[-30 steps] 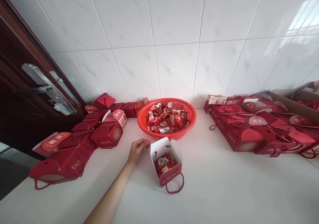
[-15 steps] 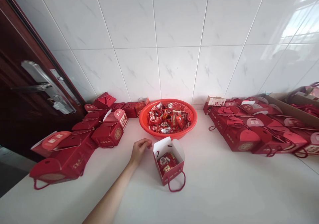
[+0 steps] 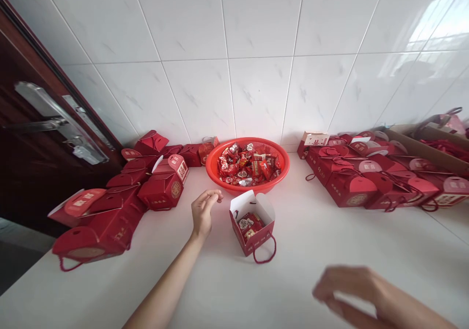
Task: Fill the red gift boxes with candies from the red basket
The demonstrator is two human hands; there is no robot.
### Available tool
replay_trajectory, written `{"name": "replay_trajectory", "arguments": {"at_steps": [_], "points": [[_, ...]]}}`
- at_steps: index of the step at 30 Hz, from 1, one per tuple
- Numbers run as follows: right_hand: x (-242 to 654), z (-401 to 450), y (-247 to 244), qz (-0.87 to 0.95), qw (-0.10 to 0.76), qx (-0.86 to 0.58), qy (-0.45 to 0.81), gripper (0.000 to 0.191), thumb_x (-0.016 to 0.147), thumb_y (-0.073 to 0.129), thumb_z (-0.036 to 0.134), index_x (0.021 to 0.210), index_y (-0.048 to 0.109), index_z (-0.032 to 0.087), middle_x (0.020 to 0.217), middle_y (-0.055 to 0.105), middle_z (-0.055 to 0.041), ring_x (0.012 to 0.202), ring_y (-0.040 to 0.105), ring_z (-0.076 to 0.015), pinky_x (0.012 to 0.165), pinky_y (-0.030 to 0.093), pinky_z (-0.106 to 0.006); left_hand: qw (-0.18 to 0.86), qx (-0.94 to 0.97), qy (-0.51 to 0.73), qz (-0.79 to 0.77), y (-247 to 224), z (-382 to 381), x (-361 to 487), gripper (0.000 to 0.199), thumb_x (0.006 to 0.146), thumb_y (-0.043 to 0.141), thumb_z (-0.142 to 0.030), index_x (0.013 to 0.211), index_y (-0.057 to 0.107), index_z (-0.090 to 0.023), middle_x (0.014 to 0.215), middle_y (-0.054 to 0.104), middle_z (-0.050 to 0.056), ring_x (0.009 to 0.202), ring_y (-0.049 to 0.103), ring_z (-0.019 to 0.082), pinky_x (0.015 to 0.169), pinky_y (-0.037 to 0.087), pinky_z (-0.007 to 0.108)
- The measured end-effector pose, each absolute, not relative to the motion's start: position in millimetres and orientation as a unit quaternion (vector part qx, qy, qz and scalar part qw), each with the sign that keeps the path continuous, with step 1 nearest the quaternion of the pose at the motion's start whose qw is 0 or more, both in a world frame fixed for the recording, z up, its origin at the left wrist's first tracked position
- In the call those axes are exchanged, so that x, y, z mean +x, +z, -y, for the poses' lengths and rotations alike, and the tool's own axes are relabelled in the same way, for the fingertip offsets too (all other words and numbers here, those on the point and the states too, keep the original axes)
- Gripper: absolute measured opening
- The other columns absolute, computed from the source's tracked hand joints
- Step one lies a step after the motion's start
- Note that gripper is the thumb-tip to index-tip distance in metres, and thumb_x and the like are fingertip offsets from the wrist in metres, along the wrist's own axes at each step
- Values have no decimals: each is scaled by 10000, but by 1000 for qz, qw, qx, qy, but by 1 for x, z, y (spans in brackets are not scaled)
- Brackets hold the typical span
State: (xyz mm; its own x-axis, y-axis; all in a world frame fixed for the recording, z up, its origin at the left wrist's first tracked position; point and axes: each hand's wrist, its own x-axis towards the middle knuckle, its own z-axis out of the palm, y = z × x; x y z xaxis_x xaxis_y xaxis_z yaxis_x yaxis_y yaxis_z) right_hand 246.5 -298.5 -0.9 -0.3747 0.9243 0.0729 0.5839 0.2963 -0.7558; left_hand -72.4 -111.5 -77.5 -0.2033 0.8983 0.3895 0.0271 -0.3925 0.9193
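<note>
My left hand (image 3: 203, 212) is just left of an open red gift box (image 3: 258, 238), apart from it. Its thumb and fingers are curled together; whatever they may hold is hidden. The box stands upright, white inside, with its flaps up and a dark red cord handle (image 3: 266, 260) hanging in front. Wrapped sweets (image 3: 250, 224) lie in it. My right hand (image 3: 348, 290), smeared by motion, is at the lower right over the white table. A gap shows between its thumb and fingers, and nothing is seen in it. Behind the box, a red plastic basket (image 3: 211, 170) holds many wrapped sweets (image 3: 244, 165).
Several closed red boxes (image 3: 161, 187) stand on the left, near a dark door with a metal handle (image 3: 60, 124). Another group of red boxes (image 3: 351, 190) is at the right, beside a cardboard carton (image 3: 406, 141). A tiled wall (image 3: 260, 94) rises behind the white table (image 3: 289, 221).
My right hand has come into view from the lower right. My left hand stays beside the open box, fingers a little more curled. The whole view has shifted slightly.
</note>
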Motion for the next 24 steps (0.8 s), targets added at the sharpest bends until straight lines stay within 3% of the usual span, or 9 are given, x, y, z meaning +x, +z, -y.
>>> {"name": "replay_trajectory", "arguments": {"at_steps": [1,3,9,13,19,24], "points": [[242,282,6,783,242,-472,324,156,992,567,366,995,718,327,953,722,-35,861,707,-201,778,592,-308,333,541,648,-419,-74,114,-72,207,778,647,-378,752,706,-181,714,685,27,697,612,188,716,506,313],[229,248,15,805,284,-443,274,212,1027,485,313,1050,691,273,1002,714,-56,868,699,-187,783,578,-301,324,582,639,-386,-64,120,-70,190,795,648,-358,807,723,-185,811,701,43,796,642,207,780,521,327],[189,181,-3,830,319,-444,111,178,983,563,318,964,712,221,1078,680,-106,784,691,-198,693,569,-344,297,770,456,-333,-41,133,-72,203,860,631,-334,935,777,-214,1234,628,102,1152,602,274,1028,485,413],[188,175,-19,820,335,-438,152,202,988,567,384,1022,694,229,1131,690,-96,850,711,-199,728,587,-334,324,794,401,-320,-39,134,-77,253,879,602,-316,1058,752,-217,1260,619,106,1221,576,293,1062,465,434],[197,181,-32,783,351,-468,212,347,1005,516,462,1232,624,221,1114,722,-95,933,716,-216,809,603,-356,367,785,406,-291,-43,135,-77,298,844,596,-314,1087,737,-213,1228,639,97,1180,600,296,1029,476,422],[205,182,-35,769,366,-469,231,399,982,550,493,1257,640,219,1124,750,-96,1007,725,-243,879,598,-376,359,793,399,-289,-41,139,-66,318,870,633,-307,1163,716,-213,1231,645,95,1165,615,271,1029,474,399]]}}
